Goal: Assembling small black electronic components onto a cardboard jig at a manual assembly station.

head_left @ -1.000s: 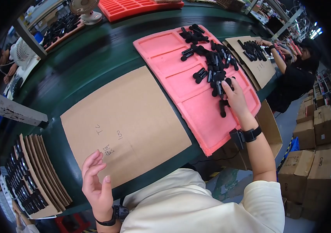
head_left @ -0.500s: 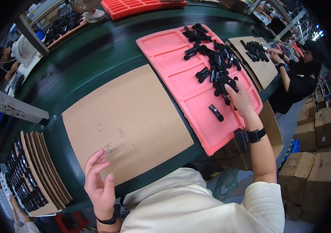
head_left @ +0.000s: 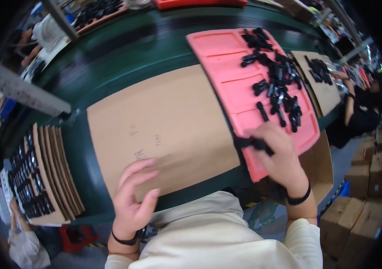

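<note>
My right hand (head_left: 278, 154) is closed on a few small black clip-on microphones (head_left: 250, 142) with round foam tips. It is over the near left edge of the pink foam tray (head_left: 220, 74), blurred by motion, so their exact number is hard to tell. More such microphones (head_left: 280, 74) lie in a loose heap along the right side of the tray. Left of the tray lies a flat brown cardboard sheet (head_left: 168, 107) with handwriting on it. Above its near edge hovers my left hand (head_left: 135, 197), fingers apart and holding nothing.
At the left, several cardboard sheets (head_left: 54, 170) stand beside rows of black pieces (head_left: 30, 179). A metal post (head_left: 30, 92) juts in above them. A person (head_left: 363, 110) works at the right by another cardboard sheet (head_left: 318, 94) with microphones. An open carton (head_left: 318, 166) sits below the tray.
My right hand has drawn back from the heap toward the sheet, now with microphones in it. The view has shifted, so the tray and sheet appear further right. My left hand stays open.
</note>
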A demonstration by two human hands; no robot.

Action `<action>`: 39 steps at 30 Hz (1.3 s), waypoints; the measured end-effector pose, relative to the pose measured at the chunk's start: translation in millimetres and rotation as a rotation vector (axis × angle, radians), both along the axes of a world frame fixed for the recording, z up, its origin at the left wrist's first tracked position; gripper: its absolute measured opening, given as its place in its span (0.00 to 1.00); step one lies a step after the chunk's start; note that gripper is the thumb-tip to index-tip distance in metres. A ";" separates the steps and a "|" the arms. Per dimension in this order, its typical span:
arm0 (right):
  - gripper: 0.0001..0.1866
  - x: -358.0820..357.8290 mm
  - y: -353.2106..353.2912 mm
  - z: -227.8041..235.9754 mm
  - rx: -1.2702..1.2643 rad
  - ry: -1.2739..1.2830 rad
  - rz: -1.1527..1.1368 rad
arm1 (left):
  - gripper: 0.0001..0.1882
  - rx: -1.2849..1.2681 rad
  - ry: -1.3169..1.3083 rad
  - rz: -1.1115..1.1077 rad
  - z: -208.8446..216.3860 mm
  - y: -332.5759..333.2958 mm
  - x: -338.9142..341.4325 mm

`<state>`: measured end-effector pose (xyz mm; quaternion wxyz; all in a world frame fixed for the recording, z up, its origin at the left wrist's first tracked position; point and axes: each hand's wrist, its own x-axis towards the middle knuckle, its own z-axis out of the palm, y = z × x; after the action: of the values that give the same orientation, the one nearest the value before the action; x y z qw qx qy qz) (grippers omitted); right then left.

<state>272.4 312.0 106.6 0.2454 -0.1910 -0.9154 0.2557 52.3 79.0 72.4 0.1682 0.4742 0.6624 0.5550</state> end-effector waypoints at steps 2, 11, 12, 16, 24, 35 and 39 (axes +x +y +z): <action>0.19 -18.7 -20.4 6.0 -0.001 -0.009 0.103 | 0.18 -0.002 0.096 -0.112 11.6 12.1 5.1; 0.18 -67.5 -57.2 -15.7 -0.308 0.243 0.303 | 0.16 0.047 0.184 -0.138 8.7 6.3 -0.7; 0.18 -67.6 -57.6 -18.9 -0.316 0.244 0.312 | 0.16 0.069 0.145 -0.129 5.9 3.5 -1.8; 0.15 -65.9 -59.3 -31.4 -1.125 0.099 0.193 | 0.14 0.105 0.097 -0.100 -2.5 -1.1 -4.0; 0.10 -71.4 -64.4 -38.4 -1.059 0.097 0.285 | 0.13 0.076 0.178 -0.069 -1.7 0.0 -7.3; 0.16 -76.3 -66.8 -51.1 -0.482 0.328 0.400 | 0.16 0.033 0.005 -0.082 -5.8 -1.2 -5.4; 0.17 -74.3 -69.2 -44.6 -0.620 0.288 0.363 | 0.15 0.058 0.021 -0.100 -7.1 -1.0 -5.2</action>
<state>198.1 242.9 62.0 0.2529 -0.0530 -0.7697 0.5838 47.1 77.9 65.2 0.1749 0.5173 0.6233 0.5597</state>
